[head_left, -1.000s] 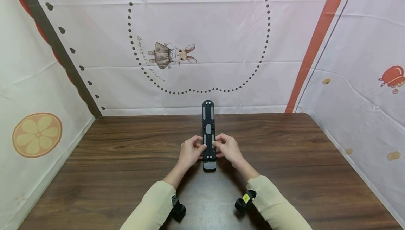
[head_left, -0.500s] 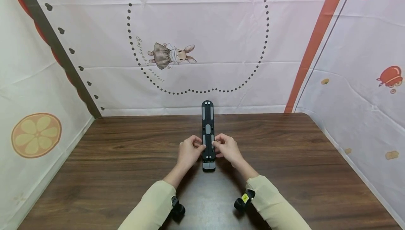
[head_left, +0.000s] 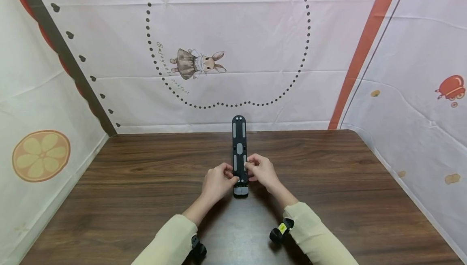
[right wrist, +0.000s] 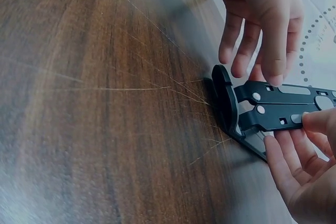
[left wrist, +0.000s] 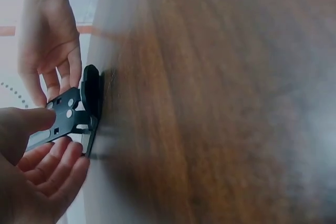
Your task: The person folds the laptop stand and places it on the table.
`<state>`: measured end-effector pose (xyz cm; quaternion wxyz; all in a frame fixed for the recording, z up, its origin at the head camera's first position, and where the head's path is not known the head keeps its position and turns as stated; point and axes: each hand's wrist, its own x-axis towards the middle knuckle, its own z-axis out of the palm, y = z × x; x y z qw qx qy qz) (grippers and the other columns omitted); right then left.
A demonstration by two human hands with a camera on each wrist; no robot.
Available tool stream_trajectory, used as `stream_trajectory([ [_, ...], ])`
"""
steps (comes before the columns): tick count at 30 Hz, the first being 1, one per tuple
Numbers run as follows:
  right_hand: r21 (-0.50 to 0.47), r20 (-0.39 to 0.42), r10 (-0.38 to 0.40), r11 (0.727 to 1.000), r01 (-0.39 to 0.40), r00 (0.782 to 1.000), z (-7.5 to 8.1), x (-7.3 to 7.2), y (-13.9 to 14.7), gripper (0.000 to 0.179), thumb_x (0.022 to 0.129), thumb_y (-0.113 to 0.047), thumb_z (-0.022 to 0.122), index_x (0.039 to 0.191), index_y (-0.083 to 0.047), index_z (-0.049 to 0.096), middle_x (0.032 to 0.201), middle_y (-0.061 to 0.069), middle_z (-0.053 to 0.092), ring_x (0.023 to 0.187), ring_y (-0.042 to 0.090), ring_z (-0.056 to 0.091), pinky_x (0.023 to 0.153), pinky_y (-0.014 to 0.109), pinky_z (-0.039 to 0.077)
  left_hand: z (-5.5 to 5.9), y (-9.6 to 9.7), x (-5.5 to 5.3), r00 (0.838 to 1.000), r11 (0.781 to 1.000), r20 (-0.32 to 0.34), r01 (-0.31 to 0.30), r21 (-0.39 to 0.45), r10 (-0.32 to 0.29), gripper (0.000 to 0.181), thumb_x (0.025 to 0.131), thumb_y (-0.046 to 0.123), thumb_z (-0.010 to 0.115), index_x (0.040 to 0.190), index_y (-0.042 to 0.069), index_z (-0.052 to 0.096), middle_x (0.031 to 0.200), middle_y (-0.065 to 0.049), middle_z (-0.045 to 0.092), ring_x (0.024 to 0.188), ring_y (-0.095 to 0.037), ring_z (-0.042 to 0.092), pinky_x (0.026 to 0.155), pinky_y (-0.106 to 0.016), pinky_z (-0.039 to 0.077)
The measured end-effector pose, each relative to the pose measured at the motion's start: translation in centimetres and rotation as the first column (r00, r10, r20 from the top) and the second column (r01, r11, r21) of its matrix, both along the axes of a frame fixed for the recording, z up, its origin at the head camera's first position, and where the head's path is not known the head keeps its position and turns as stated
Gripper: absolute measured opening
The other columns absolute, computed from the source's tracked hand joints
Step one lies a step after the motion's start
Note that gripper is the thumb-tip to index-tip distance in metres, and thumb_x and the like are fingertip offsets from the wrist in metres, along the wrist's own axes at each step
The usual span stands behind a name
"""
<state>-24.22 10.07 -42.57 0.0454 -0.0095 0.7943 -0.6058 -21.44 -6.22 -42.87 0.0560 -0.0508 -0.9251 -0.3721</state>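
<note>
Left hand (head_left: 216,182): has slid toward six o'clock along the black stand (head_left: 239,158) since the frame half a second ago; the right hand (head_left: 263,172) and the stand lie about where they were.
Backdrop cloth (head_left: 251,30): pale and printed, spread across twelve o'clock.
Wooden table (head_left: 127,184): broad, dark brown, beneath both hands.
Black stand: slim, at the table's middle, its long body running from six to twelve o'clock. It looks tilted, far end up, so it is probably best steadied while a grip changes.
Grey-faced foot (head_left: 240,191): at the stand's six o'clock end, close to the table; whether it touches cannot be told.
Right fingers (right wrist: 281,166): at four o'clock, thumb on the stand's upper face, fingers beneath, closed to its thickness in a pinch. This hold should serve as the anchor.
Left fingers (left wrist: 68,174): between seven and eight o'clock, loosely bent, thumb tip at the stand's edge; some fingertips hang clear, and whether the others pinch it cannot be told. Seating thumb and index squarely on the edge would likely prevent twisting.
Rivets (right wrist: 256,96): a pale pair near the foot; fingertips are best kept off these joints, which could nip.
</note>
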Motion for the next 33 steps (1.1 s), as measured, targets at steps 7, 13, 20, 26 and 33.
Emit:
stream_trajectory([
  [7,-0.013,-0.011,-0.002,1.000,0.002,1.000,-0.1,0.0,-0.1,0.008,0.087,-0.010,0.060,0.093,-0.004,0.061,0.084,0.009,0.061,0.066,0.016,0.064,0.058,0.035,0.055,0.3,0.2,1.0,0.993,0.998,0.110,0.046,-0.036,-0.041,0.043,0.074,0.032,0.074,0.108,0.009,0.061,0.083,0.001,0.067,0.070,-0.011,0.061,0.058,-0.030,0.046],
  [13,-0.019,-0.014,-0.004,1.000,0.003,1.000,-0.2,0.0,-0.1,0.009,0.087,-0.010,0.060,0.093,-0.004,0.062,0.083,0.009,0.060,0.066,0.016,0.064,0.058,0.035,0.055,0.2,0.5,1.1,0.992,0.997,0.126,0.041,-0.073,-0.032,0.050,0.072,0.036,0.076,0.111,0.010,0.057,0.091,-0.003,0.068,0.077,-0.018,0.063,0.059,-0.033,0.046],
  [20,-0.022,-0.008,-0.009,1.000,0.008,1.000,-0.2,0.0,-0.1,0.009,0.088,-0.010,0.059,0.094,-0.004,0.062,0.083,0.010,0.060,0.066,0.016,0.064,0.058,0.036,0.055,0.4,1.2,1.2,0.995,0.993,0.097,0.017,-0.114,-0.006,0.050,0.068,0.039,0.078,0.102,0.011,0.055,0.085,-0.002,0.065,0.069,-0.016,0.058,0.052,-0.031,0.040],
  [26,-0.029,-0.005,-0.010,1.000,0.010,1.000,-0.2,0.0,-0.1,0.008,0.087,-0.009,0.059,0.093,-0.004,0.062,0.082,0.009,0.060,0.066,0.016,0.064,0.059,0.037,0.055,0.2,1.7,1.3,0.998,0.988,0.064,-0.005,-0.157,0.016,0.055,0.064,0.042,0.080,0.099,0.011,0.050,0.078,0.000,0.060,0.063,-0.014,0.054,0.048,-0.030,0.036],
  [33,-0.026,-0.006,-0.012,1.000,0.011,1.000,-0.2,0.0,-0.1,0.008,0.088,-0.010,0.059,0.093,-0.004,0.062,0.082,0.009,0.059,0.066,0.016,0.063,0.060,0.037,0.055,0.0,2.6,1.3,0.999,0.962,0.024,-0.032,-0.271,0.040,0.068,0.059,0.048,0.080,0.101,0.008,0.045,0.079,-0.004,0.057,0.065,-0.018,0.055,0.048,-0.032,0.040],
])
